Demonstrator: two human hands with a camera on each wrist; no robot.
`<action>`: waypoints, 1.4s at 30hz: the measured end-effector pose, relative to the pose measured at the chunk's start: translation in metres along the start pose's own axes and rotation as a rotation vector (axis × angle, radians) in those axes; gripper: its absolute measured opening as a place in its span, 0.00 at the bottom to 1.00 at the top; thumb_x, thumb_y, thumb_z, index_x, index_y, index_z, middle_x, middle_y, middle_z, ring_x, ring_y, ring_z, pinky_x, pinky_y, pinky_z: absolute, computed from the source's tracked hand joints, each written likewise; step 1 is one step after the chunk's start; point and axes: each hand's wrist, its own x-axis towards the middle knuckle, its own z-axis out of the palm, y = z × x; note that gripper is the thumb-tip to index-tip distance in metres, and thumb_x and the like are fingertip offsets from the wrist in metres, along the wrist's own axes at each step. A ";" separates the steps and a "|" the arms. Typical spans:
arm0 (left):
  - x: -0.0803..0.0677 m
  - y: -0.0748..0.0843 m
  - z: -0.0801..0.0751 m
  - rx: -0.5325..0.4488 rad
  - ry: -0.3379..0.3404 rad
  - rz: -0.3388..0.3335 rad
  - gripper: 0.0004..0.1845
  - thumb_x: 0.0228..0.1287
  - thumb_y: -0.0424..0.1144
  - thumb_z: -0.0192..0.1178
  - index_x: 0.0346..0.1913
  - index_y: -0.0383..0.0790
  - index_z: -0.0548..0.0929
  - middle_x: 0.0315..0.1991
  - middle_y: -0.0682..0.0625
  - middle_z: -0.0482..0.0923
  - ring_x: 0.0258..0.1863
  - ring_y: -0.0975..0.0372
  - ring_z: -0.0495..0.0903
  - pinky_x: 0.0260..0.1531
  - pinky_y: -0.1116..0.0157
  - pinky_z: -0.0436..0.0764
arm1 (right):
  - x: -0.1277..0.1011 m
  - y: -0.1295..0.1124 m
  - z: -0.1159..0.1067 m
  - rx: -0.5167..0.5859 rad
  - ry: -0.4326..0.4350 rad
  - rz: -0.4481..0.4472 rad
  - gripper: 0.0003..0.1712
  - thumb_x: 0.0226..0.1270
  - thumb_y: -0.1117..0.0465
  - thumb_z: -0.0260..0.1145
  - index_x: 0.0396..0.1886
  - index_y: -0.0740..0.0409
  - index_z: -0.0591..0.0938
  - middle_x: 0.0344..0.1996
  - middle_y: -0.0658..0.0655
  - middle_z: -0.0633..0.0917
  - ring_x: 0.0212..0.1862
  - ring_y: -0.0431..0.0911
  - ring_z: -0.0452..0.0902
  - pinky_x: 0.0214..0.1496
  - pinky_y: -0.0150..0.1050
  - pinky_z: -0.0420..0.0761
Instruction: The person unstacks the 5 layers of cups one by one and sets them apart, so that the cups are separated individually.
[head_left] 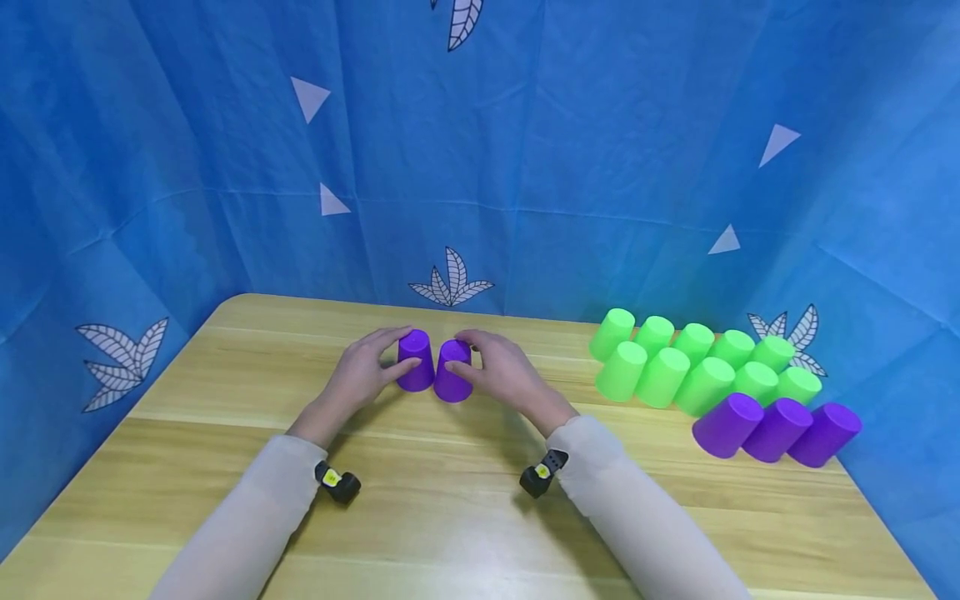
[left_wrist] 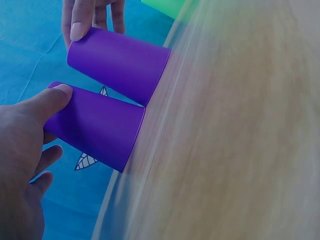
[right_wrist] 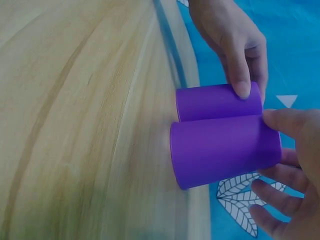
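Observation:
Two purple cups stand upside down side by side on the wooden table, rims close together. My left hand (head_left: 362, 371) pinches the left purple cup (head_left: 416, 373) near its top, thumb on the near side and fingers behind. The right purple cup (head_left: 453, 385) is held the same way by my right hand (head_left: 504, 368). In the left wrist view, the left thumb presses the nearer cup (left_wrist: 100, 127), while the other cup (left_wrist: 120, 62) is under the right hand's fingertips. From the right wrist, the right-hand cup (right_wrist: 225, 150) partly covers the other one (right_wrist: 215, 102).
Toward the right of the table (head_left: 420, 517), several inverted green cups (head_left: 663, 379) stand in two rows. Three purple cups (head_left: 776, 429) stand in front of them, near the right edge. A blue patterned curtain (head_left: 450, 150) hangs behind the table.

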 end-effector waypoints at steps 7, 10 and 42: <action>-0.002 0.001 0.002 -0.007 -0.012 -0.010 0.33 0.64 0.52 0.65 0.68 0.42 0.73 0.64 0.41 0.73 0.65 0.45 0.69 0.64 0.43 0.67 | -0.023 0.003 -0.012 -0.012 0.052 0.033 0.30 0.64 0.48 0.69 0.61 0.59 0.78 0.53 0.55 0.83 0.55 0.49 0.78 0.59 0.46 0.78; -0.003 0.002 0.001 -0.004 -0.020 -0.024 0.33 0.64 0.53 0.65 0.68 0.43 0.72 0.65 0.41 0.72 0.65 0.45 0.69 0.65 0.42 0.66 | -0.036 0.007 -0.020 -0.011 0.074 0.052 0.30 0.63 0.49 0.69 0.61 0.60 0.78 0.53 0.56 0.83 0.56 0.51 0.78 0.60 0.48 0.77; 0.003 0.003 -0.002 -0.011 -0.036 -0.036 0.33 0.64 0.52 0.65 0.69 0.43 0.71 0.65 0.40 0.71 0.65 0.45 0.68 0.64 0.43 0.68 | -0.153 0.085 -0.111 -0.138 0.201 0.268 0.30 0.69 0.47 0.64 0.64 0.58 0.75 0.58 0.65 0.79 0.58 0.63 0.74 0.53 0.62 0.75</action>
